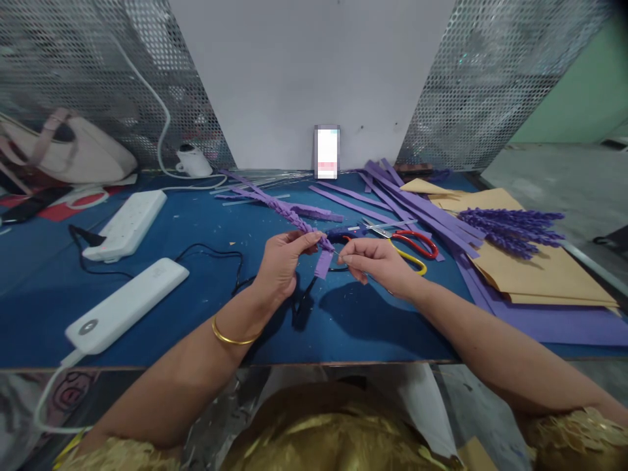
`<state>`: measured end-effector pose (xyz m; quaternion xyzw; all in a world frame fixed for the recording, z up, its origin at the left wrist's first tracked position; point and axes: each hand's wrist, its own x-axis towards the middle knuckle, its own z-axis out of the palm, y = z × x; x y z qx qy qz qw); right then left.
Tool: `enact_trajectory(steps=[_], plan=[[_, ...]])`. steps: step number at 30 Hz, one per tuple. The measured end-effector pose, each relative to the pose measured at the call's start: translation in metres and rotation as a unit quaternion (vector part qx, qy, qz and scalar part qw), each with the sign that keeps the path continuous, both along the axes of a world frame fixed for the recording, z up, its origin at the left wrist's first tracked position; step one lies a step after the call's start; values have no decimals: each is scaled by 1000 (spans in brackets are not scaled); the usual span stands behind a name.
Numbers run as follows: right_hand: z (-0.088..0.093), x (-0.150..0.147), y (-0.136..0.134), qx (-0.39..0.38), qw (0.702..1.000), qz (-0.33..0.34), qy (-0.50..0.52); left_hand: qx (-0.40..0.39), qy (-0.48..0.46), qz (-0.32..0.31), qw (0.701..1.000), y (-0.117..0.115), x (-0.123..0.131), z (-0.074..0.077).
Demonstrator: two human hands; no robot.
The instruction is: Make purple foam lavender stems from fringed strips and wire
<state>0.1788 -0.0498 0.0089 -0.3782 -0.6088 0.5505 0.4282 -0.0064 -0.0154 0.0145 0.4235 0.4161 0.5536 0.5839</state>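
My left hand point(289, 258) is closed on a purple paper flower spike point(289, 214), with thumb and fingers pinching it near its lower end. The spike slants up and away to the left, its folded petals packed along it. From the held end a loose flat paper strip point(322, 264) hangs down. My right hand point(367, 258) is just right of that strip, its thumb and forefinger pinched together near what looks like a thin wire, too fine to make out surely. Behind my right hand lie scissors point(417, 242) with red and yellow handles, beside a dark blue tool point(346, 232), partly hidden.
Purple paper strips point(417, 196) fan out at the back right, near brown paper point(540, 275) bearing finished purple flower spikes point(515, 229). A phone point(327, 152) leans on the back panel. To the left are a power strip point(130, 222), a white power bank point(127, 304) and cables.
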Motion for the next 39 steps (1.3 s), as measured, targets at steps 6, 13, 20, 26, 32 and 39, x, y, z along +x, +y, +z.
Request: enact_trajectory(steps=[6, 13, 20, 26, 32, 39], plan=[[3, 2, 1, 24, 999, -23, -6, -11, -6, -9, 1000, 1, 2, -3], [-1, 0, 1, 9, 1000, -16, -11, 1, 29, 5, 1000, 0, 4, -5], [0, 2, 2, 12, 1000, -14, -16, -9, -7, 9, 1000, 3, 2, -3], [2, 4, 3, 10, 1000, -10, -7, -11, -11, 4, 1000, 7, -3, 0], [7, 5, 3, -7, 1000, 4, -2, 19, -19, 66, 997, 12, -6, 2], [6, 6, 3, -2, 1000, 9, 7, 11, -54, 48, 997, 12, -6, 4]])
